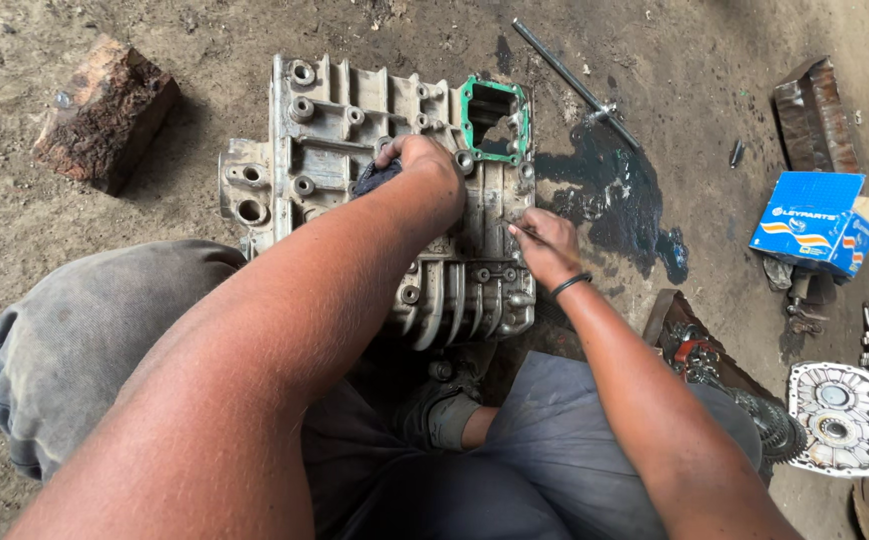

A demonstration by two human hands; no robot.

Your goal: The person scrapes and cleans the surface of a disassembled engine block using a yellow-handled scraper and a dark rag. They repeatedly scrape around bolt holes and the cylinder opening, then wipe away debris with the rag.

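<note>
Left hand (420, 165) clamps dark rag (375, 178) on aluminium casing (355, 130); right hand (547, 243) pinches thin tool (515, 229). Scrape flat, avoid gouging.

I see a cast metal housing (395, 200), dull grey and ribbed, with a green gasket (495, 120) that looks matt. My left hand (420, 165) presses a dark cloth (375, 178) on it. The ground (655, 60) is rough dry earth with a glossy black oil patch (605, 195). The block (105, 110) is coarse wood; the blue box (820, 220) is smooth cardboard.
</note>
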